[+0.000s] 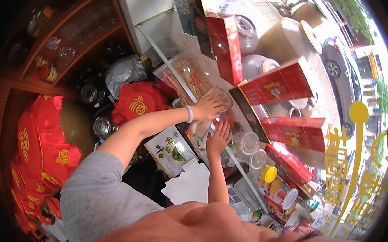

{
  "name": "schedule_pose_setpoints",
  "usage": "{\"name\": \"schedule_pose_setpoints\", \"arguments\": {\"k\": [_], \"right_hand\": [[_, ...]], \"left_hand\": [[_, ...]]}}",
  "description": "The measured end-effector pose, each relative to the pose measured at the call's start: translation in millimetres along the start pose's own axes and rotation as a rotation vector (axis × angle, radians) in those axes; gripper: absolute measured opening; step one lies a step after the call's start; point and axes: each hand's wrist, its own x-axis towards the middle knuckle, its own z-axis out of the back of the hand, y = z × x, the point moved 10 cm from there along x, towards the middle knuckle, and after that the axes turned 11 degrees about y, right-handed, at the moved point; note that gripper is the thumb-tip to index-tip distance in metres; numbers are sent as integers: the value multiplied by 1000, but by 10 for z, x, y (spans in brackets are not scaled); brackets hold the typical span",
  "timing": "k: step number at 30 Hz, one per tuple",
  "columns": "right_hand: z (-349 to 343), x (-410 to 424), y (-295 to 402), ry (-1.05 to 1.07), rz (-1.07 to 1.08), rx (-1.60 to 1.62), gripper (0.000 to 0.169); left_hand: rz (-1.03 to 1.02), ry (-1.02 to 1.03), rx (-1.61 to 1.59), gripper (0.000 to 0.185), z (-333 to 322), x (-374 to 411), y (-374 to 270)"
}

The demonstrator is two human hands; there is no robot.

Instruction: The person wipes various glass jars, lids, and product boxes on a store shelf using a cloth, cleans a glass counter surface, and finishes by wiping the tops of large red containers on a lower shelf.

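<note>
My left hand (pixel 209 107), with a pale bracelet at the wrist, presses a folded beige-brown cloth (pixel 227 101) against a glass counter top. Its fingers lie over the cloth, and a loose part of the cloth (pixel 199 128) hangs below the palm near the metal edge strip (pixel 243 174). Close beside it, my right hand (pixel 220 138) rests palm down with fingers spread at the counter's edge, holding nothing. A plastic packet with red characters (pixel 191 75) lies by the strip, beyond my left hand.
Red gift boxes (pixel 278 82) stand along the window side, near clear plastic jars (pixel 245 142) and a yellow-lidded jar (pixel 269 174). Large ceramic jars (pixel 284 37) are behind them. A white printed box (pixel 172 151), red cloth-covered jar tops (pixel 137 103) and wooden shelves (pixel 66 38) occupy the left.
</note>
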Motion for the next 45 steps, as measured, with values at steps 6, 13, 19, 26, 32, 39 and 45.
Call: {"name": "schedule_pose_setpoints", "arguments": {"k": [6,13,19,26,32,39,45], "right_hand": [[-8,38,89,64,33,-16,77],[44,-5,-63,78,-1,-20,77],[-6,56,41,83,34,-10,76],[-33,50,25,96,27,-35,75],[-34,34,15,85,35,-72,73],[-42,32,25,104,30,-60,75],[-9,11,-1,112,4,-62,74]], "left_hand": [[220,193,204,51,644,-642,1278],[742,272,248,54,1116,-958,3114],[882,-130,382,50,1422,-1311,4083],[746,31,445,38,1340,-258,4144],[724,-171,387,38,1328,-301,4029],[892,-391,395,32,1630,-1128,3791],[982,-201,389,25,1512,-1688,3773]]}}
